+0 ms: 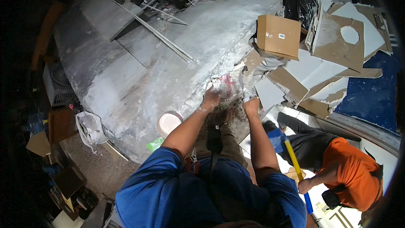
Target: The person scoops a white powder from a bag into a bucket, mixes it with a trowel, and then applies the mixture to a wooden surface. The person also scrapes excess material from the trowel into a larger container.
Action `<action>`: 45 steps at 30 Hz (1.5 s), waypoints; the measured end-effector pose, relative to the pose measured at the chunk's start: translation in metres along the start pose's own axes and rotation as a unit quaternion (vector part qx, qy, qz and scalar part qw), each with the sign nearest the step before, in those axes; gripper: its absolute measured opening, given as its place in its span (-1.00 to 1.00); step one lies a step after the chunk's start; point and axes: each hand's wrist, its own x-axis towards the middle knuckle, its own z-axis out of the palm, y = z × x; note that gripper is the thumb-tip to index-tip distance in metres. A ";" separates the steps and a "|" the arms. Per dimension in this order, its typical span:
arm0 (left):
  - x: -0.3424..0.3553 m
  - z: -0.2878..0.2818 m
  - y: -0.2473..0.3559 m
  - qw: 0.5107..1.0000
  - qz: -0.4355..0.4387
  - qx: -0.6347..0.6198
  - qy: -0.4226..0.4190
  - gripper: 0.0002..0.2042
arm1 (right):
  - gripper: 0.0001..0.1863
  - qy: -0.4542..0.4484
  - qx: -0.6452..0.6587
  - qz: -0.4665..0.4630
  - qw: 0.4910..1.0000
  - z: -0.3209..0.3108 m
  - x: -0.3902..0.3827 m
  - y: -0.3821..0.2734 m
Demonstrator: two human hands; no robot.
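In front of me my left hand (211,99) grips a clear plastic bag (228,85) with red print, smeared with white paste or powder. My right hand (252,104) is closed around a putty knife (241,81), its narrow blade pointing away from me beside the bag. How much the bag holds is hard to make out. Close to my left forearm stands a round white bucket (168,123), with a bright green piece (155,144) by it.
A dusty grey slab (139,88) spreads ahead and left, with long thin rods (158,36) across it. Right of my hands are broken drywall pieces (337,44) and a cardboard box (278,36). An orange-shirted person (352,173) holds a yellow-and-blue pole (295,160) nearby.
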 end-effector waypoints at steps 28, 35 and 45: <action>-0.015 -0.009 0.085 0.977 -0.080 -0.170 -0.100 -0.42 | -0.70 -0.119 0.213 0.076 0.967 -0.111 -0.015 -0.031; -0.003 0.015 0.087 0.974 0.151 -0.079 0.148 -0.28 | -0.79 -0.098 0.167 -0.011 0.981 -0.135 -0.027 -0.048; -0.006 0.011 0.071 0.993 0.080 -0.019 0.080 -0.41 | -0.86 -0.137 0.088 0.009 0.987 -0.095 0.030 -0.039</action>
